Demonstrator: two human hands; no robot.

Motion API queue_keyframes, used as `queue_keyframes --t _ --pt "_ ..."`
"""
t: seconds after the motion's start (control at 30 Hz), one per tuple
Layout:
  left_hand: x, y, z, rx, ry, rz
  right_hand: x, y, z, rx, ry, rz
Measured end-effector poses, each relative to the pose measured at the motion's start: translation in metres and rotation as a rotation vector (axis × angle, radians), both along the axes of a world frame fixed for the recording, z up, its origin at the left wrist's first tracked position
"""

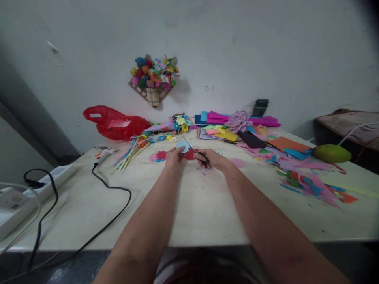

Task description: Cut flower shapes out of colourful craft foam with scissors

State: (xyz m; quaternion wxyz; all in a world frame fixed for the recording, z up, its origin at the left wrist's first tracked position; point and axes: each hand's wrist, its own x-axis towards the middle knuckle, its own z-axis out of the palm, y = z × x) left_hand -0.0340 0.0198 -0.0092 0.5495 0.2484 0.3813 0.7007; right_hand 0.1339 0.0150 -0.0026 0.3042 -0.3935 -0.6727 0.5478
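My left hand [175, 155] pinches a light blue piece of craft sheet [182, 146] above the middle of the table. My right hand [211, 158] is wrapped round the black handles of a pair of scissors [203, 157], whose blades point up and left beside the blue piece. I cannot tell whether the blades touch it. Under and between the hands lies a red cut-out [190, 154], partly covered. Left of my left hand is a pink and red scalloped cut-out [160, 156]. A pink round piece [237, 162] rests to the right of my right hand.
A glue gun [104, 155] with a black cord and a power strip [59, 175] lie at left. A red plastic bag [117, 123] and paper strips [133, 154] sit behind. Coloured scraps [314, 183], stacked sheets [226, 136], a dark phone-like slab [251, 139] and a green fruit [331, 153] occupy the right.
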Motion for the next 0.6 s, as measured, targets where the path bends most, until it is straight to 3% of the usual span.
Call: queue_keyframes --t 0.6 --pt "-0.0050 0.0025 -0.0014 -0.007 0.014 -0.042 0.0018 0.0035 -0.0017 0.019 -0.039 0.024"
